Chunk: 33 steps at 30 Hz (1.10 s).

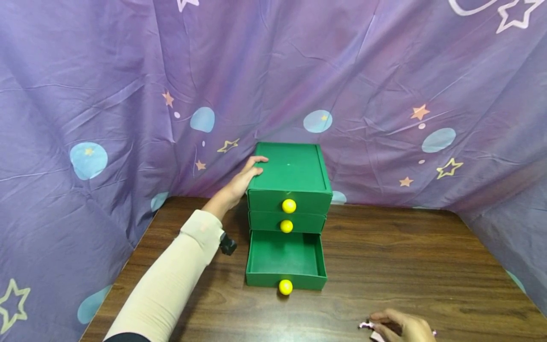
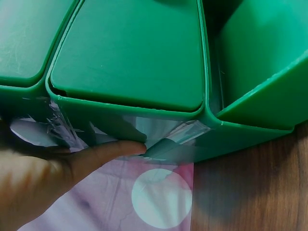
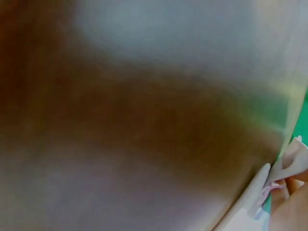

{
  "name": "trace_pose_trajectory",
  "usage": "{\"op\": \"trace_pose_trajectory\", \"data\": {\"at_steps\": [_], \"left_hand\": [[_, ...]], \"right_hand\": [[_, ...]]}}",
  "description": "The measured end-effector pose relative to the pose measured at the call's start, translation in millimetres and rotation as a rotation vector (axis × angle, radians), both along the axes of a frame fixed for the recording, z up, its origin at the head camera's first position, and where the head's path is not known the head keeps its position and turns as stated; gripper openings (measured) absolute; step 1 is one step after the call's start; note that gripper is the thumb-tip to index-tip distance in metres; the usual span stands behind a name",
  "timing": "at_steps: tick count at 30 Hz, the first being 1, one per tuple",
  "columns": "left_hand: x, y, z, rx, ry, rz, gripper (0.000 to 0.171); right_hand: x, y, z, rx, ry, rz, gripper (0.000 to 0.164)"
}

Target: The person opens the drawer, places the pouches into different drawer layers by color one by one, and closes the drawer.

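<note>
A green drawer cabinet (image 1: 286,166) with yellow ball knobs stands on the wooden table. Its bottom drawer (image 1: 284,254) is pulled out and shows a bare floor; the two drawers above are closed. My left hand (image 1: 241,183) rests against the cabinet's left side, fingertips over the top edge. In the left wrist view its thumb (image 2: 108,151) lies straight along the taped side wall. Low at the right, my right hand (image 1: 403,325) pinches a small pink-and-white thing (image 1: 366,325) close over the table, mostly covered by the fingers. I cannot tell its kind.
The brown wooden table (image 1: 406,266) reaches to either side of the cabinet. A purple curtain (image 1: 363,71) with stars and blue spots hangs behind and at both sides. A small black device (image 1: 228,244) sits at my left cuff.
</note>
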<state>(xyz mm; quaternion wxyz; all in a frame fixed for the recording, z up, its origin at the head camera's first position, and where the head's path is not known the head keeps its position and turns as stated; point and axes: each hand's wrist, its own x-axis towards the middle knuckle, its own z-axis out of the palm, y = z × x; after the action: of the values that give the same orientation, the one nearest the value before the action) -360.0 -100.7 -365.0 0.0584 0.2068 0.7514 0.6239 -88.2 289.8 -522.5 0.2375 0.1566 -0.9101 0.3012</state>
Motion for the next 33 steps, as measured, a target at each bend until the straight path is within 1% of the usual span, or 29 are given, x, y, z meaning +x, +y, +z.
{"op": "trace_pose_trajectory", "data": {"at_steps": [5,10,12,15,19,22,25,28,33], "left_hand": [[-0.7,-0.4,-0.4,-0.011,0.000,-0.002,0.047],[-1.0,-0.3,-0.6,-0.008,-0.002,-0.008,0.047],[-0.5,-0.4,-0.2,-0.009,-0.004,-0.005,0.047],[0.4,-0.7,0.3,-0.011,-0.005,-0.001,0.048],[0.4,-0.6,0.3,-0.007,-0.013,-0.001,0.048],[0.0,-0.4,0.0,-0.004,-0.016,-0.001,0.047],[-0.3,-0.4,0.0,0.000,-0.014,-0.002,0.047],[-0.9,-0.6,-0.4,0.005,-0.005,-0.004,0.048],[-1.0,-0.6,-0.4,0.006,0.005,-0.006,0.047]], "right_hand": [[-2.8,-1.7,2.8,0.001,0.034,0.014,0.045],[-5.2,-5.0,7.4,-0.006,0.043,0.010,0.043],[-6.4,-6.7,10.2,0.012,0.056,-0.002,0.042],[-8.8,-8.8,14.7,0.024,0.051,0.012,0.042],[-10.6,-13.2,20.7,0.035,0.022,0.004,0.040],[-12.8,-16.8,25.2,0.062,0.033,0.002,0.039],[-16.1,-21.1,29.8,0.067,0.052,0.024,0.039],[-18.9,-26.3,33.5,0.037,0.058,0.055,0.039],[-23.0,-34.1,37.9,-0.011,0.036,0.105,0.038]]}}
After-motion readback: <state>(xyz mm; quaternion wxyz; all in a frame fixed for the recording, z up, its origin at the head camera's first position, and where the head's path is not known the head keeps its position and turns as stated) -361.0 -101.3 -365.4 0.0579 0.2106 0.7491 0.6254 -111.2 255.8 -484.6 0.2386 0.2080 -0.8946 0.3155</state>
